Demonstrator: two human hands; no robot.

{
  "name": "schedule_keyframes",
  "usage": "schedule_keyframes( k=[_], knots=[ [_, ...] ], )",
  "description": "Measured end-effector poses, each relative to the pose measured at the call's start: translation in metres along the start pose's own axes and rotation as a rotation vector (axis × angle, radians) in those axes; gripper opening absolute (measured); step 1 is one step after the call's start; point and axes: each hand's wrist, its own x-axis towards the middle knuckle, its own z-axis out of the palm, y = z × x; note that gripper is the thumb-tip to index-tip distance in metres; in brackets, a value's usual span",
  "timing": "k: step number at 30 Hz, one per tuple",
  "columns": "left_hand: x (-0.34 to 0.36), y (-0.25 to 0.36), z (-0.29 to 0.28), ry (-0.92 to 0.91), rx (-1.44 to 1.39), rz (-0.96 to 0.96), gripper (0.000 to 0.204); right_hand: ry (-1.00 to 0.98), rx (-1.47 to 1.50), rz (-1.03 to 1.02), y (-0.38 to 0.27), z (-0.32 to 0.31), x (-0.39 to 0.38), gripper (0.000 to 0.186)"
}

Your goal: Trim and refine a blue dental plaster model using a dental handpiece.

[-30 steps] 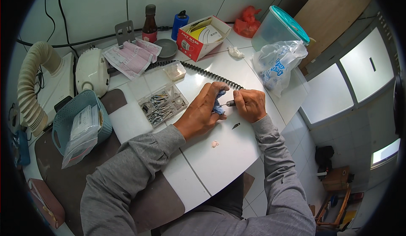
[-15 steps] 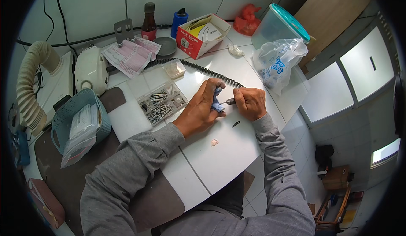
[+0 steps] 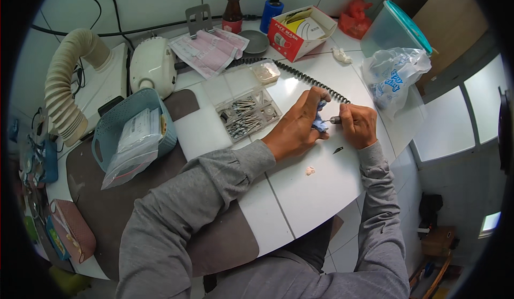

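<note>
My left hand [image 3: 300, 123] is closed round a small, rough blue lump [image 3: 319, 121], its kind unclear, partly hidden by the fingers. In my right hand [image 3: 360, 125] is a slim rotary handpiece [image 3: 335, 120], gripped near its front end. Its thin bit points left and meets or nearly meets the lump; contact is too small to tell. A black coiled cord [image 3: 300, 74] runs from behind the right hand toward the white machine [image 3: 152, 66]. Below the hands lie a small dark pointed blade [image 3: 338, 150] and a pinkish crumb-like piece [image 3: 310, 171].
Left of my hands sits a divided clear case [image 3: 247, 114] full of metal bits. A blue basket [image 3: 104, 157] with plastic bags stands farther left, near a ribbed hose [image 3: 59, 95]. Behind are a bottle [image 3: 233, 10], a red-white box [image 3: 286, 39] and a plastic bag [image 3: 396, 77].
The whole view has shifted, so the table and both hands appear farther right. My hands keep the same hold on the blue lump and the handpiece.
</note>
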Motion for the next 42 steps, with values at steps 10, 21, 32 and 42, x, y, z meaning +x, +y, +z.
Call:
schedule_keyframes(
  k=[10, 21, 32, 42],
  knots=[
    [-0.001, 0.000, -0.007, -0.034, 0.017, -0.039, 0.087, 0.008, 0.063, 0.019, 0.007, 0.010, 0.001, 0.052],
    [-0.001, 0.003, -0.006, -0.050, -0.008, -0.086, 0.084, -0.007, 0.059, 0.007, 0.005, 0.007, -0.001, 0.053],
    [-0.001, 0.003, -0.003, -0.038, 0.010, -0.070, 0.086, 0.025, 0.070, -0.005, 0.007, 0.010, -0.002, 0.054],
    [-0.001, 0.002, -0.005, -0.056, -0.003, -0.050, 0.084, 0.052, 0.048, -0.032, 0.005, 0.011, 0.001, 0.054]
  ],
)
